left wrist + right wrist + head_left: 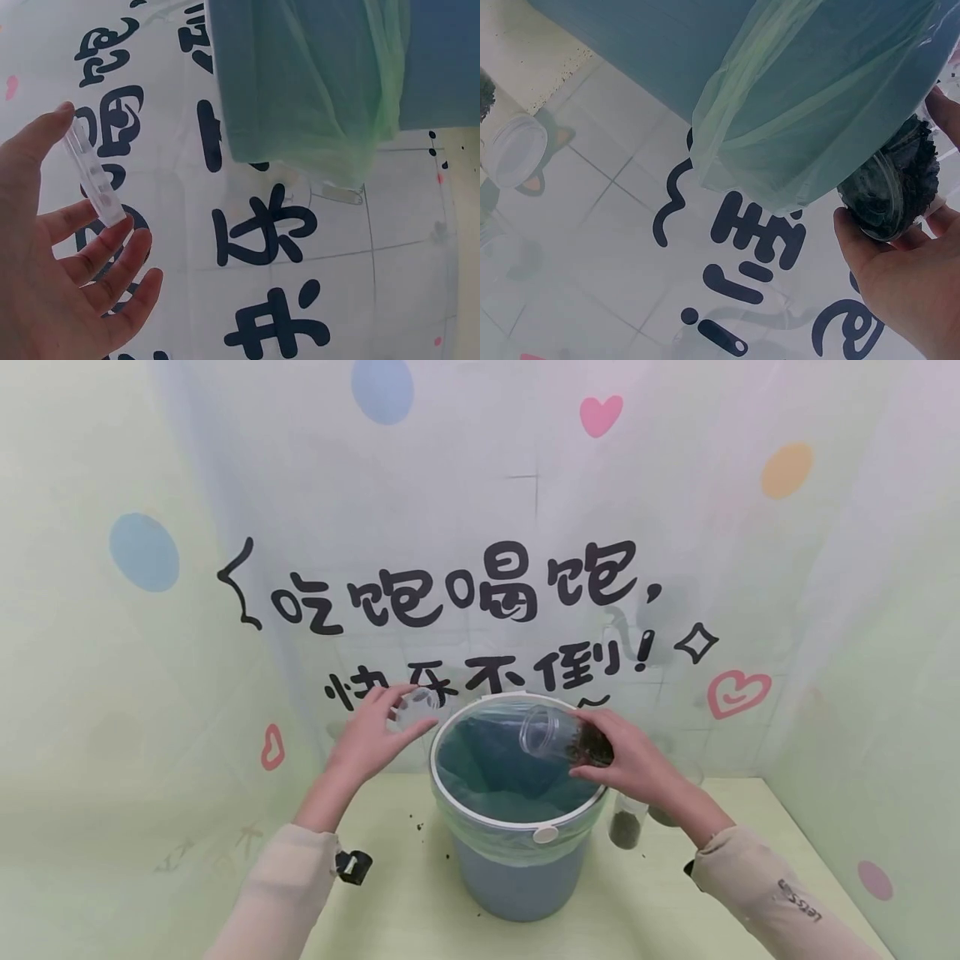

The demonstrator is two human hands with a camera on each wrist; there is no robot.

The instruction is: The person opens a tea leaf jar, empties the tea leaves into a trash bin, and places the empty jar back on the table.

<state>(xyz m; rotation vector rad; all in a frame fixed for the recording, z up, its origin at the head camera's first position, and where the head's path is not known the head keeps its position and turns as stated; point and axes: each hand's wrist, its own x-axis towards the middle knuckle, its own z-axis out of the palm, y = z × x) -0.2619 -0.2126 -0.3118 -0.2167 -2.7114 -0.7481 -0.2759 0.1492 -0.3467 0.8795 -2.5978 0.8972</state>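
Note:
My left hand (367, 742) pinches a clear round lid (96, 176) by its edge, thumb on one side and fingers on the other. It is just left of the bin's rim. My right hand (628, 756) grips a clear jar (542, 732), tilted nearly on its side with its mouth pointing left over the bin's opening. Dark, crumbly dried bits (922, 169) lie inside toward the base. Below stands a blue-grey bin (517, 885) with a white rim and a translucent green liner bag (780, 127) folded over it.
A lidded clear jar (627, 821) with dark contents stands on the table right of the bin, and another is partly hidden behind my right wrist. Dark crumbs (420, 827) are scattered on the table (397, 893). A printed cloth wall (450, 485) rises close behind the bin.

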